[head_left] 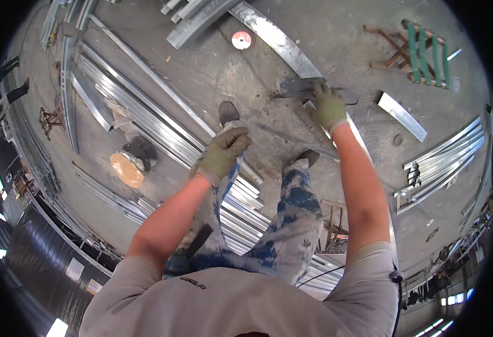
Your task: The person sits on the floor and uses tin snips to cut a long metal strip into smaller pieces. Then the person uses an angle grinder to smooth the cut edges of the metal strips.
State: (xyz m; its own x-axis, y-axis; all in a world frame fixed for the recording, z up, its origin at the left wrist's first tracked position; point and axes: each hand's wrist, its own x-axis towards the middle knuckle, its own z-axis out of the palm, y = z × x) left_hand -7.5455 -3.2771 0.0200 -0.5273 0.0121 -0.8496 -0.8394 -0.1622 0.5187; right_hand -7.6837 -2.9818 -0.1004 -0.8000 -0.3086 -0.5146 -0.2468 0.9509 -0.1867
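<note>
My right hand [329,108], in a greenish work glove, reaches forward to a dark grey hand tool [301,87] that looks like an angle grinder. Its fingers wrap over the tool's near end, and both are blurred. The tool lies across the near end of a wide curved metal channel [277,40]. In a matching glove, my left hand [224,154] is closed in front of my left knee. Whatever its fingers may hold is hidden. Under the right forearm, another long metal strip [359,137] runs toward me.
A red and white disc [241,40] lies on the concrete floor. Long metal profiles [139,101] spread at left and beneath my legs. At right are a short channel piece [402,116], stacked profiles [446,163] and a green-strapped folding stool [426,53]. A round tan-topped object [127,169] stands left.
</note>
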